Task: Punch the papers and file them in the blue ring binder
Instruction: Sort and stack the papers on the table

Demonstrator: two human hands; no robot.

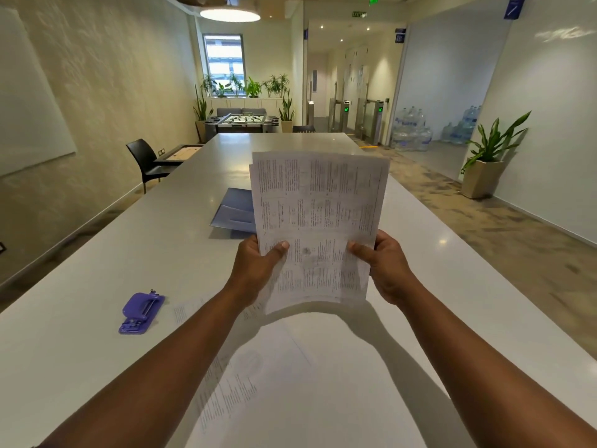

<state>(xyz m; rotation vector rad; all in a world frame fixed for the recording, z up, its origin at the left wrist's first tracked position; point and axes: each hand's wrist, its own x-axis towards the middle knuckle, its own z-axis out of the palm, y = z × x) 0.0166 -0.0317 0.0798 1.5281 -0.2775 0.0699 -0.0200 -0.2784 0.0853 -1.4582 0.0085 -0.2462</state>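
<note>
Both hands hold a stack of printed papers (pixel 318 227) upright above the long white table (pixel 97 286); the left hand (pixel 255 270) grips the stack's lower left edge, thumb laid flat across the front sheet and the fingers curled out of sight behind it; the right hand (pixel 386 265) grips the lower right edge the same way, thumb on the front, fingers hidden behind; the sheets sit slightly fanned, a second page showing along the top left corner, and the bottom edge bows toward the camera. The blue ring binder (pixel 234 210) lies on the table beyond the hands, partly covered from view by the papers; whether it is open or closed I cannot tell. A purple hole punch (pixel 141 313) rests on the table to the left, well apart from the left forearm; more printed sheets (pixel 226 399) lie flat on the table under the arms.
</note>
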